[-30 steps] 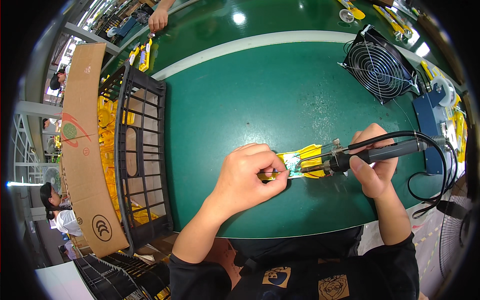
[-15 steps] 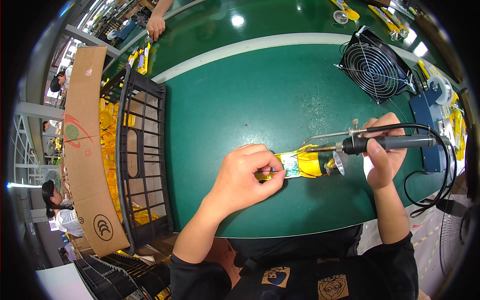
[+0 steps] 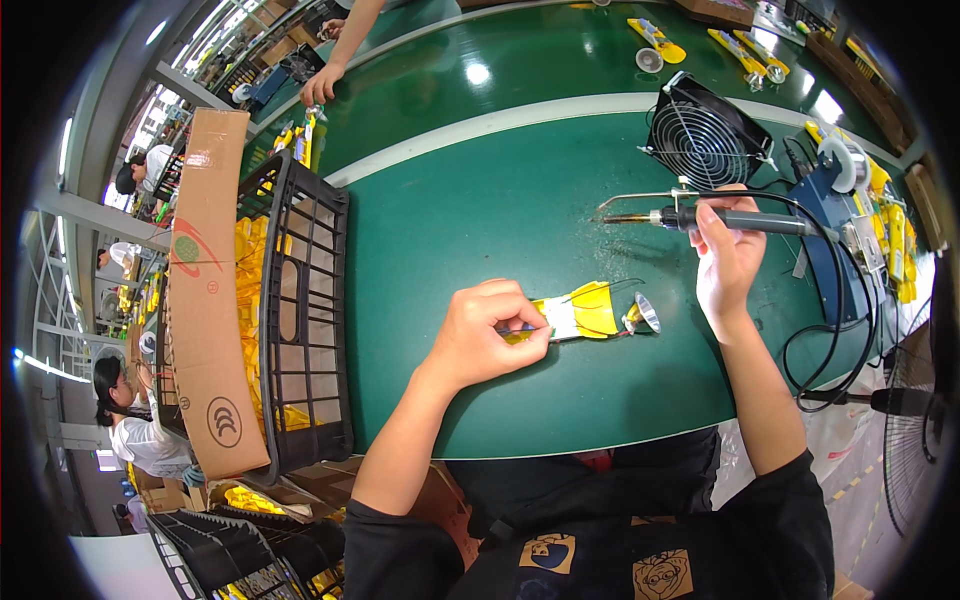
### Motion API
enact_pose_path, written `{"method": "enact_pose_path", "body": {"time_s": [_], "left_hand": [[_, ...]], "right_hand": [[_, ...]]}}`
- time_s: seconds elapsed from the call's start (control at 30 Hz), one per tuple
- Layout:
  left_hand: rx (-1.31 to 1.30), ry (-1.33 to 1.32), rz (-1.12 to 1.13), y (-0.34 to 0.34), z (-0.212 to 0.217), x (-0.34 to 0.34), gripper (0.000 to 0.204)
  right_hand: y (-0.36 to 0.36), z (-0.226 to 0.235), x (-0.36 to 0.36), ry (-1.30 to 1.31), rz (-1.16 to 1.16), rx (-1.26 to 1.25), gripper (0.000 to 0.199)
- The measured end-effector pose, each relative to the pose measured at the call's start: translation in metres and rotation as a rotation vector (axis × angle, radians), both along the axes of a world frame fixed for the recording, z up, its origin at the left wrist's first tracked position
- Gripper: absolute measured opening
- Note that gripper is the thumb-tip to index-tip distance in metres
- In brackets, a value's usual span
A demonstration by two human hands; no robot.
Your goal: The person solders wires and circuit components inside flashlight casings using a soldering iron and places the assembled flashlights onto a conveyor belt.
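My left hand [image 3: 487, 335] is closed on the left end of a yellow lamp housing [image 3: 597, 308], which lies low over the green bench. A pale circuit board [image 3: 562, 318] shows just right of my fingertips; thin wires run over the housing. At its right end hangs a round silver reflector [image 3: 646, 313], joined by wires. My right hand [image 3: 728, 262] grips a soldering iron [image 3: 690, 217] with a thin curved metal tube fixed alongside. Its tip points left, above the bench and beyond the housing, apart from it. What the left fingertips pinch underneath is hidden.
A black fan [image 3: 705, 135] stands at the back right, beside a blue soldering station [image 3: 822, 240] with a solder reel and looping cables. At left, a black crate [image 3: 300, 310] holds yellow parts behind a cardboard flap [image 3: 215, 300]. Another person's hand [image 3: 322, 85] reaches in beyond it.
My right hand has drawn the soldering iron up and away from the housing, toward the fan. My left hand keeps its hold. The whole view has shifted slightly.
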State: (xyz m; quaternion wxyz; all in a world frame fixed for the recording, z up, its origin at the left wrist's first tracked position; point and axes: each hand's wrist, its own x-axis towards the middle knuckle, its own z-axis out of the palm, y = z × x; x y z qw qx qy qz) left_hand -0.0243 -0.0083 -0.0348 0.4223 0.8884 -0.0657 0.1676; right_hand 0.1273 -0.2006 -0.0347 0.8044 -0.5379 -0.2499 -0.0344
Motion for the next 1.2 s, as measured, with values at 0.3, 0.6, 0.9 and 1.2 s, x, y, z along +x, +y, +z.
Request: {"method": "enact_pose_path", "body": {"time_s": [0.3, 0.6, 0.9, 1.2], "left_hand": [[0.122, 0.188, -0.034, 0.01, 0.032, -0.011, 0.045], [0.426, 0.361, 0.083, 0.049, 0.046, 0.019, 0.038], [0.422, 0.177, 0.673, 0.165, 0.065, 0.188, 0.042], [0.477, 0.49, 1.007, 0.208, 0.012, 0.224, 0.049]], "right_hand": [[0.005, -0.021, 0.022, 0.042, -0.094, 0.096, 0.014], [0.009, -0.042, 0.037, -0.062, -0.278, -0.057, 0.013], [0.013, -0.017, 0.023, -0.151, -0.333, -0.146, 0.012], [0.01, -0.015, 0.025, -0.075, -0.236, -0.189, 0.014]]}}
